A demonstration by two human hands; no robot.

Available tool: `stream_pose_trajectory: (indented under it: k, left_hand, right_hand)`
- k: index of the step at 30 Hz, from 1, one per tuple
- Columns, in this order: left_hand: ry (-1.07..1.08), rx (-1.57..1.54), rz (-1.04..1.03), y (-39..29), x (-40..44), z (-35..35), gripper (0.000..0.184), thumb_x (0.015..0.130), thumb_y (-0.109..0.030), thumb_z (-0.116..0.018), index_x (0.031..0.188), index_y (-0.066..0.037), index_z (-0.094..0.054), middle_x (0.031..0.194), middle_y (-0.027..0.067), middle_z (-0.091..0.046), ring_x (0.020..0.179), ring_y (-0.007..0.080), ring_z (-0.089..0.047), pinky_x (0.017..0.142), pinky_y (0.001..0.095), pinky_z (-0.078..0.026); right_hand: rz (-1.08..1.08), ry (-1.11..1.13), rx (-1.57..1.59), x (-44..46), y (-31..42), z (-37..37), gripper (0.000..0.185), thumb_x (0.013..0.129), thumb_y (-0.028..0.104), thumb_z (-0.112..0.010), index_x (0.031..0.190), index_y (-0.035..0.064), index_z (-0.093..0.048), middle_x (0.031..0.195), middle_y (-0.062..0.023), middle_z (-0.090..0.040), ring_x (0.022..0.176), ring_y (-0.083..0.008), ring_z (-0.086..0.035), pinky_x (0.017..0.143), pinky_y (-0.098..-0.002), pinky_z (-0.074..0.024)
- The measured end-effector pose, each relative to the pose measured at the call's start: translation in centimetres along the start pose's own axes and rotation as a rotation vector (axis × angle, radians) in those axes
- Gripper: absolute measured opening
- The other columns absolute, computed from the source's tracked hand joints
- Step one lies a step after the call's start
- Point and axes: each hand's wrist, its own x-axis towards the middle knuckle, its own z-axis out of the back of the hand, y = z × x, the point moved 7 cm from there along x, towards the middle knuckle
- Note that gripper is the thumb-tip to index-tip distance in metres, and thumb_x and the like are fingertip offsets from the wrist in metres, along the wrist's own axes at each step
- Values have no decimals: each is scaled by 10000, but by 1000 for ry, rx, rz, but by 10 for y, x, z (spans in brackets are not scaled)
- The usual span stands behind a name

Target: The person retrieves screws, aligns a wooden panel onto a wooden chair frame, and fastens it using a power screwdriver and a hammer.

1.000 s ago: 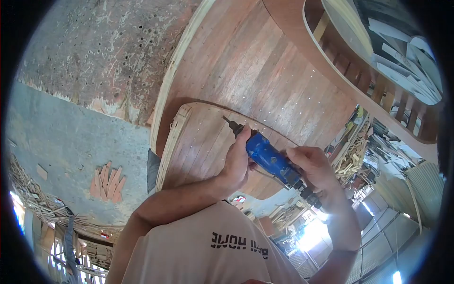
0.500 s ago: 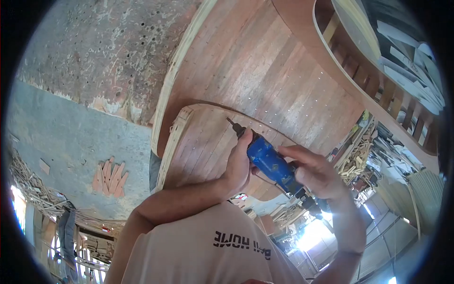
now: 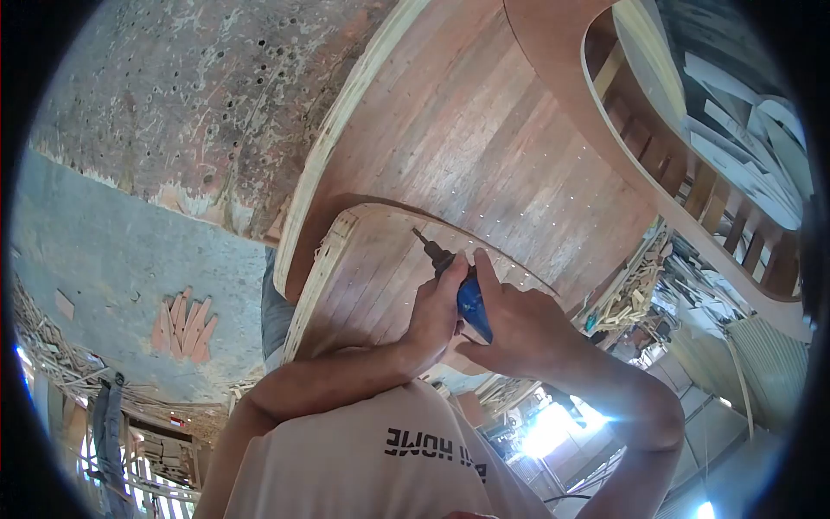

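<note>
Starting at the left, a fan of reddish wood pieces [image 3: 183,326] lies on a blue-grey surface [image 3: 112,233], and above it comes a scarred, hole-pocked board [image 3: 216,112]. Moving in, the smaller planked panel [image 3: 367,281] shows its pale rounded edge, overlapping the larger planked panel [image 3: 484,147], where light dots speckle the wood. Over the smaller one points a slim bit [image 3: 418,233], angled up and left, though from this height I can't tell whether its tip meets the wood. Behind it sits the dark chuck [image 3: 437,255], and then there's the left hand [image 3: 430,316], wrapped round the front of the blue handheld power tool [image 3: 471,304], thumb along the body. So the tool lies right between the two hands, nose poking out beyond them, only a strip of blue showing. In from the other side comes the right hand [image 3: 523,329], laid across the rear, forefinger stretched close beside the left thumb; it hides so much that I can't say whether it grips. The hands are close together here. Further right, a heap of wood offcuts [image 3: 629,294], then a curved slatted frame [image 3: 692,221] sweeping down the edge.
</note>
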Motion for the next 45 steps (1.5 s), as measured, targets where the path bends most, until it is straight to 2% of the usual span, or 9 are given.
stream_pose_trajectory:
  k: [21,26,30,33,35,38,41,44,45]
  left_hand:
    - [48,74,78,1,-12,-12,520,871,-622,-510,759,-116,-554,583,-51,-428,482,55,-353,439,238,-274]
    - [22,114,92,3,-9,-9,532,896,-628,-458,793,-118,-567,595,-58,-423,509,49,-356,460,232,-284]
    - [44,38,23,2,-4,7,562,921,-627,-408,872,-98,-592,661,-38,-498,544,49,-395,474,223,-298]
    - [146,-138,-5,-1,4,-3,488,972,-534,-372,916,-102,-594,704,-11,-592,671,106,-586,602,268,-490]
    - [104,-235,-32,-2,0,-15,492,971,-513,-394,906,-70,-600,719,21,-611,703,143,-617,663,299,-521]
    - [86,-205,-59,4,11,-11,467,966,-465,-431,865,-44,-605,715,58,-619,693,174,-633,686,318,-536]
    - [74,-222,-54,2,14,-12,400,940,-387,-485,817,-26,-607,720,102,-634,662,193,-637,667,320,-531]
    - [73,-188,-105,-3,18,-11,390,931,-376,-493,824,-18,-603,737,118,-643,669,195,-641,659,314,-527]
    - [73,-167,-96,-3,19,-10,388,930,-374,-494,824,-16,-602,740,120,-645,669,196,-641,659,314,-527]
  right_hand:
    - [-41,76,81,-12,-19,-2,923,792,373,-676,1414,-80,-167,871,-251,-619,766,-383,-654,693,-434,-521]
    - [-7,41,93,-15,-21,-1,982,755,416,-698,1417,-76,-164,851,-255,-620,769,-386,-653,704,-425,-525]
    - [-71,176,188,-15,-20,-3,1002,739,416,-701,1421,-72,-155,853,-264,-623,784,-390,-651,733,-421,-525]
    - [-79,171,234,-16,-20,-4,1026,728,426,-708,1425,-68,-140,873,-280,-623,797,-397,-647,755,-421,-522]
    - [-66,146,263,-15,-24,-5,1066,716,453,-719,1429,-65,-121,891,-296,-620,805,-408,-642,766,-425,-518]
    - [-52,70,313,-18,-27,-4,920,779,463,-684,1416,-37,-247,936,-254,-638,800,-331,-664,754,-381,-522]
    - [-73,-18,876,-26,-58,-11,662,882,506,-589,1223,-58,-527,880,-143,-667,747,-193,-656,662,-322,-510]
    - [-352,229,900,-52,-94,-26,516,933,474,-535,984,-18,-682,787,-63,-666,684,-113,-615,598,-259,-481]
    - [-327,193,940,-53,-95,-25,496,931,463,-545,968,-10,-691,759,-58,-662,663,-110,-609,580,-254,-474]
